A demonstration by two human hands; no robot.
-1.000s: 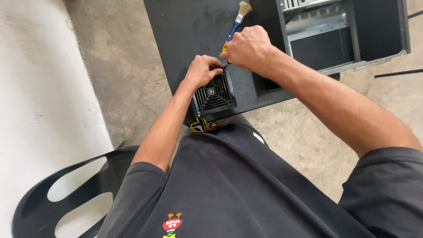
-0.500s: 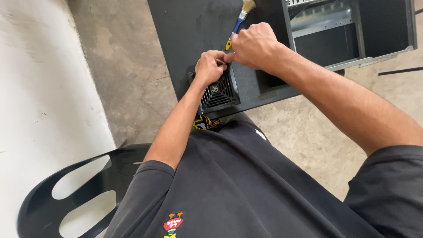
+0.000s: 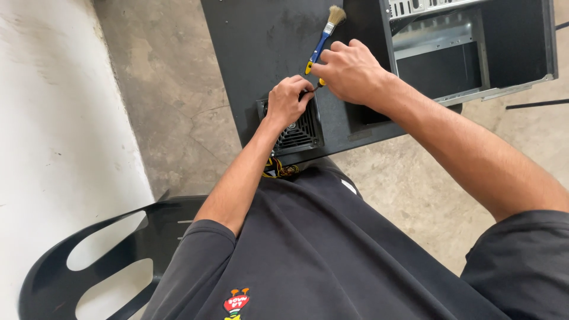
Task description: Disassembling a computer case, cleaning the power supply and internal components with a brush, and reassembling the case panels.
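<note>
From the head camera I saw the left hand pressed flat on top of the black boxy power-supply unit with a round grilled fan, fingers curled over its far edge, so it was clamped down on the unit rather than lifting it. The unit sat at the near edge of the dark, dusty table top, directly under that hand, with a bundle of yellow, red and black wires hanging just below it toward the person's lap.

The right hand was closed around the small paintbrush with a blue-and-yellow handle and pale bristles. The bristles pointed away from the grip, up and beyond the knuckles, while the yellow butt of the handle poked out just beside the left hand's fingertips. Compared with half a second earlier, the right hand had drawn slightly back from the left and the brush stood clearer of the fan, its bristles off the grille. I judged that a sweep had just ended and the brush was being reset.

Beyond the right hand, well apart from the grip, lay the open black-and-grey metal computer case. Behind the left elbow stood a black plastic chair on the concrete floor.
</note>
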